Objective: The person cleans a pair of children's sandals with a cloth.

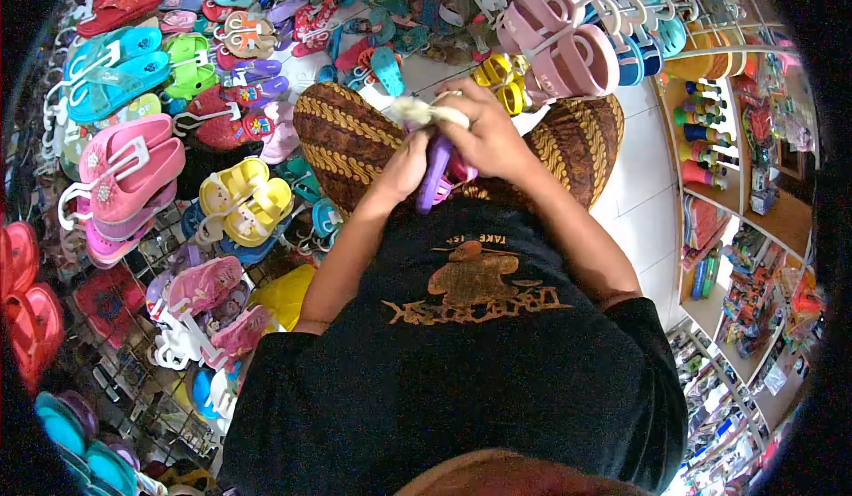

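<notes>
Both hands meet above my lap. My left hand is closed round the side of a purple sandal, whose sole points down toward my shirt. Pink parts of the sandal show beside the sole. My right hand is closed, its fingers bent over a cream-coloured cloth bunched at the sandal's upper end. The cloth and fingers hide most of the sandal's top.
Pink sandals hang at upper right, with small yellow sandals below. On the left hang turquoise sandals, pink shoes and yellow sandals. Shelves stand to the right beyond white floor tiles.
</notes>
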`<state>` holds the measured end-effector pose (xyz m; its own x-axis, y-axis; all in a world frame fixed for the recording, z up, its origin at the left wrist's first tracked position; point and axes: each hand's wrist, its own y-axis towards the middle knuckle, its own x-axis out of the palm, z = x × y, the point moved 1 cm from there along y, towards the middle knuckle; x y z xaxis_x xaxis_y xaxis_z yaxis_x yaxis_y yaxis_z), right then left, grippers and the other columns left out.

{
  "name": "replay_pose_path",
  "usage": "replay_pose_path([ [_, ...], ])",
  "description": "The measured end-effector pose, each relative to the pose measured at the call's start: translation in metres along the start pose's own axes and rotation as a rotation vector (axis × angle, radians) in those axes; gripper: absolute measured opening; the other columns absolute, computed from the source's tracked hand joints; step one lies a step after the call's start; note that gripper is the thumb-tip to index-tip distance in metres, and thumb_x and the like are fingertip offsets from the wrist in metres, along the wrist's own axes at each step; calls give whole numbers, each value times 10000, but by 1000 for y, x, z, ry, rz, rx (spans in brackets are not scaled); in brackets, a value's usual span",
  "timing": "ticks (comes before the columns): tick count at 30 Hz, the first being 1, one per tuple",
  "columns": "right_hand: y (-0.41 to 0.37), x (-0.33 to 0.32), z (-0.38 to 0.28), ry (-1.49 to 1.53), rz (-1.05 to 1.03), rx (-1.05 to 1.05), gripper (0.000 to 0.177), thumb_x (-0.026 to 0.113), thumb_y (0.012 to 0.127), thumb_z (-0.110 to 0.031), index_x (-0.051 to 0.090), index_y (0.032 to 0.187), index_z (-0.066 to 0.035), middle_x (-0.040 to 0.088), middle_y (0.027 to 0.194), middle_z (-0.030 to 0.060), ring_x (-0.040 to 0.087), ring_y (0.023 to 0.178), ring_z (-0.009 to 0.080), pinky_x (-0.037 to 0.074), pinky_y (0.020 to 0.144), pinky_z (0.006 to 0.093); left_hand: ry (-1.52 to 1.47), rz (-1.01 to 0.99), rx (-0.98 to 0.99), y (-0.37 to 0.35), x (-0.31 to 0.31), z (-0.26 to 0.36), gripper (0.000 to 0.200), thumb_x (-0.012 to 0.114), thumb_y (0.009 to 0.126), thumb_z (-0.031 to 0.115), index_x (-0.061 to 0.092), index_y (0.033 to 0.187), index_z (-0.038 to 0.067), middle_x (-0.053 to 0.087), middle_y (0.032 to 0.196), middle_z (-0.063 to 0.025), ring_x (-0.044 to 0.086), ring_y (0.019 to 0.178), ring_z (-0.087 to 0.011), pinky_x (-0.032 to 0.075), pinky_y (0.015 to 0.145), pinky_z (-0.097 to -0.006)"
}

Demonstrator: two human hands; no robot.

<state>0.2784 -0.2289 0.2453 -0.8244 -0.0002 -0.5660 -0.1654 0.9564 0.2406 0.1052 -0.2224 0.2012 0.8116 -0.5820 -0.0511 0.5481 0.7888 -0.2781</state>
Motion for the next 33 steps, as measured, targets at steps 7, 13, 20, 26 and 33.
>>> replay_pose_path([
  [7, -9, 8, 32, 772, -122, 999, 329, 561, 962, -301, 665, 1096, -19, 679, 1021, 85, 645, 855, 159, 523, 807, 311, 91, -110, 124, 1, 12, -1, 514, 296, 1064, 338, 463, 1384, -29, 548, 1351, -158, 523, 1240, -221, 360, 1086, -323],
  [13, -4, -20, 16, 852, 43, 587, 302, 572, 961, -254, 663, 1140, -28, 658, 1161, 142, 632, 1049, 257, 489, 944, 400, -292, -160, -201, 8, 2, 4, 498, 264, 1076, 358, 552, 1250, -9, 589, 1247, -117, 548, 1166, -171, 406, 1047, -328],
  [20, -6, -16, 19, 722, -399, 948, 363, 522, 994, -294, 666, 1142, 5, 639, 1156, 92, 602, 1009, 149, 485, 891, 297, -118, -224, 4, 6, 11, -7, 485, 287, 1054, 308, 541, 1282, -36, 598, 1255, -141, 562, 1163, -209, 414, 1031, -346],
  [26, -31, 18, 57, 1371, -35, 1187, 370, 524, 989, -305, 617, 1208, -22, 676, 1151, 127, 661, 989, 205, 519, 915, 332, 45, -245, 151, 2, 11, 19, 737, 737, 805, 432, 498, 1311, -48, 565, 1236, -156, 552, 1134, -242, 403, 1020, -338],
  [33, -24, -19, 45, 1529, 210, 1080, 433, 453, 1022, -353, 546, 1317, -51, 655, 1188, 129, 636, 1070, 255, 477, 999, 411, -150, -222, -25, 6, -17, 43, 742, 861, 672, 281, 572, 1290, -11, 630, 1191, -99, 620, 1046, -204, 461, 975, -344],
])
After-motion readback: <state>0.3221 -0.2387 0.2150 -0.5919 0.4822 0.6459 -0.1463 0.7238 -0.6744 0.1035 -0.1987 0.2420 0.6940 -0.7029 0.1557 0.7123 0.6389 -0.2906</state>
